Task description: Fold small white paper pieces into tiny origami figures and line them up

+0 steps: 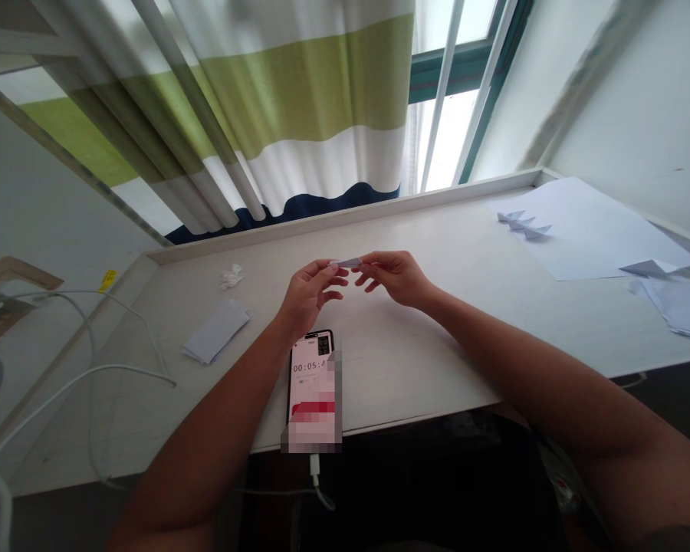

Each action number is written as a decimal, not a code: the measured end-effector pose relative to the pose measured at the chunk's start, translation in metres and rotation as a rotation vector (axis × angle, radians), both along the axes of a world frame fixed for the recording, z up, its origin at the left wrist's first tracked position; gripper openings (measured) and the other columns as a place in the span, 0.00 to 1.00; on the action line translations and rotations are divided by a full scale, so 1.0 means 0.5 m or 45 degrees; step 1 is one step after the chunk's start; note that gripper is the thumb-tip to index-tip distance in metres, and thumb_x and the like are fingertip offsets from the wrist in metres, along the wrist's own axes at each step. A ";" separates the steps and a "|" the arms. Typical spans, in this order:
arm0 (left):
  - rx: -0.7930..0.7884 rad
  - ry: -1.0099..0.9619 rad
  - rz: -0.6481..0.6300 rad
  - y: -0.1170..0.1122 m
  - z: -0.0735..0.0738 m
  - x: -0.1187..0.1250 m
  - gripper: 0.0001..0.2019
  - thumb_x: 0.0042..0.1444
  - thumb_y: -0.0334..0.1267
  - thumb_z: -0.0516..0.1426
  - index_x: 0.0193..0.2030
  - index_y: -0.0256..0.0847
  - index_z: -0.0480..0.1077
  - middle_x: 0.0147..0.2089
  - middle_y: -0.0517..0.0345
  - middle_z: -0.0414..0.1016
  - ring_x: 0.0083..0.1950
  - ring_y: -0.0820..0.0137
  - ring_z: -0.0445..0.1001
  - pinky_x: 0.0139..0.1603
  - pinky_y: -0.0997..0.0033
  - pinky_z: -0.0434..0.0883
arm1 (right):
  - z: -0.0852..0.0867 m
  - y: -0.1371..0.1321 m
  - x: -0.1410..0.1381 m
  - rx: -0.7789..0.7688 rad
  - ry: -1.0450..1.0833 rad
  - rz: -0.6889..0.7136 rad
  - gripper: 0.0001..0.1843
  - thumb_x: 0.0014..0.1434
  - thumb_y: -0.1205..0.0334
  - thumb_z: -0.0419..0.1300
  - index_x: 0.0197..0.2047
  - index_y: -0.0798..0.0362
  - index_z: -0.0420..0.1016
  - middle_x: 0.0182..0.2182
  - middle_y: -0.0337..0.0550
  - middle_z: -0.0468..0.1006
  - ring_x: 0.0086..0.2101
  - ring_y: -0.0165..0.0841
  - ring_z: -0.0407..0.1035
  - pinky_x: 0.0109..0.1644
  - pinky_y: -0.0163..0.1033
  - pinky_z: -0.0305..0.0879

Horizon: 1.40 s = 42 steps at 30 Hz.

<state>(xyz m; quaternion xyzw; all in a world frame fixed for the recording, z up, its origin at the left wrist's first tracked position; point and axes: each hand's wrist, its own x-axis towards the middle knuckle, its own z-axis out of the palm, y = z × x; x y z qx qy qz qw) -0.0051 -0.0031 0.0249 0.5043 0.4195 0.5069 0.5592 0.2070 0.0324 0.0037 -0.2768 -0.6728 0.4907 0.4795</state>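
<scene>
A small folded piece of white paper is held up over the middle of the desk, pinched at both ends. My left hand grips its left end between thumb and forefinger, the other fingers curled loosely below. On its right end, the thumb and fingertips of my right hand are closed. Part of the paper is hidden behind my fingertips. Just below my left hand lies a phone showing a running-time display, its lower part blurred out.
Several folded paper boats stand on a large white sheet at the right. Near it lies a stack of paper. At left are folded papers, a crumpled tissue and white cables. A raised rim edges the desk's back.
</scene>
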 end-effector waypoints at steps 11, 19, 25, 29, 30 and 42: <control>0.055 0.029 0.027 0.004 0.008 -0.012 0.11 0.54 0.46 0.68 0.39 0.42 0.81 0.40 0.53 0.84 0.41 0.66 0.82 0.37 0.69 0.77 | 0.001 0.001 0.001 -0.025 0.009 -0.003 0.23 0.64 0.39 0.71 0.44 0.52 0.87 0.39 0.44 0.86 0.36 0.34 0.83 0.35 0.38 0.82; 0.027 0.162 -0.141 0.004 0.011 -0.025 0.15 0.54 0.50 0.72 0.35 0.41 0.82 0.39 0.51 0.86 0.39 0.67 0.83 0.39 0.69 0.78 | 0.004 0.001 0.005 -0.006 0.024 -0.017 0.22 0.63 0.39 0.72 0.42 0.52 0.87 0.37 0.43 0.86 0.35 0.34 0.83 0.34 0.38 0.82; -0.014 0.157 -0.230 0.004 0.015 -0.034 0.14 0.53 0.51 0.72 0.34 0.41 0.83 0.39 0.49 0.86 0.39 0.64 0.85 0.40 0.66 0.80 | 0.009 -0.001 0.007 0.016 -0.001 0.024 0.22 0.62 0.39 0.72 0.42 0.52 0.88 0.37 0.43 0.85 0.35 0.35 0.83 0.34 0.38 0.82; -0.091 0.175 -0.375 0.003 0.022 -0.038 0.12 0.52 0.49 0.72 0.35 0.42 0.84 0.38 0.49 0.86 0.40 0.62 0.85 0.40 0.65 0.80 | 0.005 -0.001 0.006 0.035 -0.012 0.055 0.23 0.62 0.39 0.72 0.43 0.51 0.88 0.39 0.43 0.85 0.35 0.34 0.82 0.34 0.37 0.81; -0.099 0.188 -0.397 0.003 0.022 -0.038 0.12 0.52 0.48 0.72 0.34 0.42 0.84 0.38 0.49 0.86 0.39 0.63 0.85 0.40 0.65 0.80 | 0.003 -0.001 0.006 0.046 -0.017 0.062 0.22 0.62 0.39 0.72 0.43 0.51 0.88 0.39 0.43 0.85 0.35 0.34 0.82 0.34 0.37 0.81; 0.276 0.633 -0.094 0.000 0.006 -0.025 0.06 0.54 0.39 0.67 0.32 0.39 0.82 0.31 0.52 0.84 0.32 0.64 0.83 0.34 0.65 0.78 | -0.001 0.002 0.009 0.112 -0.146 0.035 0.20 0.64 0.42 0.71 0.42 0.52 0.88 0.37 0.44 0.84 0.30 0.30 0.77 0.33 0.39 0.78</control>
